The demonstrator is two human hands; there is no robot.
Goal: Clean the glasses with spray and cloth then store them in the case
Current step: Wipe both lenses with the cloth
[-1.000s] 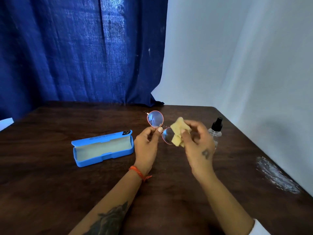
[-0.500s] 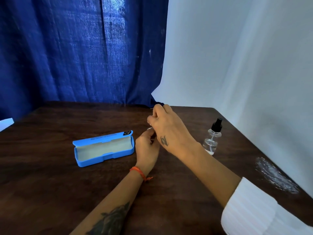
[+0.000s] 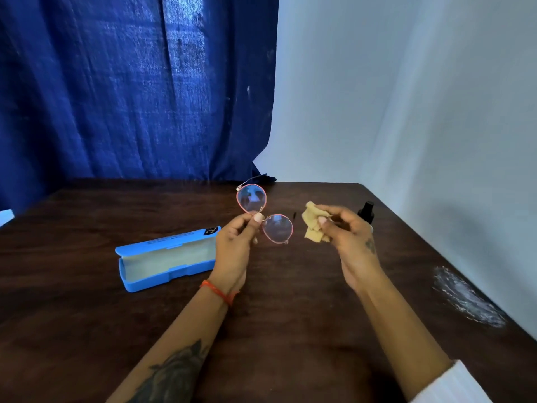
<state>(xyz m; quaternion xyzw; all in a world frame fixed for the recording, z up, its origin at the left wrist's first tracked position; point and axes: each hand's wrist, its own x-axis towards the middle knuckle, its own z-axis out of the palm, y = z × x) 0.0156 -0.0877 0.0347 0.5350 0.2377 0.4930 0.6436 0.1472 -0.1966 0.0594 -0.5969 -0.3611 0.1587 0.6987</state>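
Note:
My left hand (image 3: 234, 251) pinches the pink-rimmed round glasses (image 3: 277, 229) at the bridge and holds them tilted above the dark wooden table (image 3: 87, 330), one lens high and one low. My right hand (image 3: 353, 242) grips a crumpled yellow cloth (image 3: 312, 225) just right of the lower lens, a small gap between them. The spray bottle (image 3: 366, 212) with its black cap stands behind my right hand, mostly hidden by it. The blue glasses case (image 3: 165, 257) lies open on the table to the left of my left hand, its pale lining showing.
A blue curtain (image 3: 130, 88) hangs behind the table's far edge, and a white backdrop (image 3: 406, 112) runs along the right side. A crumpled clear plastic wrapper (image 3: 465, 298) lies near the right edge. A white scrap (image 3: 5, 216) shows at the far left.
My right hand, which had crossed over the glasses to the upper lens, has drawn back to the right with the cloth. Both lenses are uncovered now. The left hand stays in place.

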